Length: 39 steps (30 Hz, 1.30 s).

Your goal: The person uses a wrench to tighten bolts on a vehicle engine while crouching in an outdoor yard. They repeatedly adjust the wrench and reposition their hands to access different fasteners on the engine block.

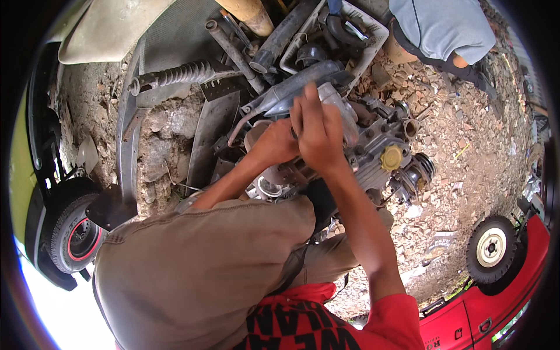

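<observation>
Over a greasy engine, my two hands work close together, the right partly in front of the left. My left hand is closed, its fingertips covered by the other hand; what it grips is hidden. My right hand is closed too, with one finger jutting upward and slightly smeared by motion; I cannot make out what it holds. A yellow filler cap sits on the engine to the right of my hands. Just beyond them lies a grey metal tube-shaped part. Below my left forearm a round metal opening shows.
A pale plastic crate of metal parts stands at the far side. Left of it lie pipes and a coil-spring shock absorber. Another person in a grey-blue top is far right. A red vehicle stands on the right.
</observation>
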Each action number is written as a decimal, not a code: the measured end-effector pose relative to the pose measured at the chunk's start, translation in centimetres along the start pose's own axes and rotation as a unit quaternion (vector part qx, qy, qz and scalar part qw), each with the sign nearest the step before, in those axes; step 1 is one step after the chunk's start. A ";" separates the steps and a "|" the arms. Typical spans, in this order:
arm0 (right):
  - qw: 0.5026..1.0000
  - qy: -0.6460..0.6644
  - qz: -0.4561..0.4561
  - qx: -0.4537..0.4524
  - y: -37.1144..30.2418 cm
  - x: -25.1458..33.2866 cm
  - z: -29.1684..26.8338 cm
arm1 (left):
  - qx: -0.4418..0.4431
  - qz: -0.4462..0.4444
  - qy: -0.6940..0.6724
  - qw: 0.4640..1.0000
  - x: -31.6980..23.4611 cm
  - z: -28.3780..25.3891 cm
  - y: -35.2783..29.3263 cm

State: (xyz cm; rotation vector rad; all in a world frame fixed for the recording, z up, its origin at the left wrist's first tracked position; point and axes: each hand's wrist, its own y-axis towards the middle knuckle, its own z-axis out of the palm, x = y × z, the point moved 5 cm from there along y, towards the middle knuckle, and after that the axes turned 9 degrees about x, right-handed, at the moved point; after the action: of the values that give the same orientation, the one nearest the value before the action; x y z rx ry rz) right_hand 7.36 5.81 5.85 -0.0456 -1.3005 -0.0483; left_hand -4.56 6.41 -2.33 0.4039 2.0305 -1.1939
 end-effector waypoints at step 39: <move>0.982 0.134 -0.105 -0.088 -5.3 0.7 -1.9 | -0.001 -0.048 0.024 0.999 -2.7 -1.3 -0.8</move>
State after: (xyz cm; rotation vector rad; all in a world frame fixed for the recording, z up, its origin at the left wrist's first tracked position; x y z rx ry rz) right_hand 8.99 0.38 6.05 -0.0506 -1.0252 -0.3396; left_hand -3.74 7.32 0.54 0.3408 2.1121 -1.2505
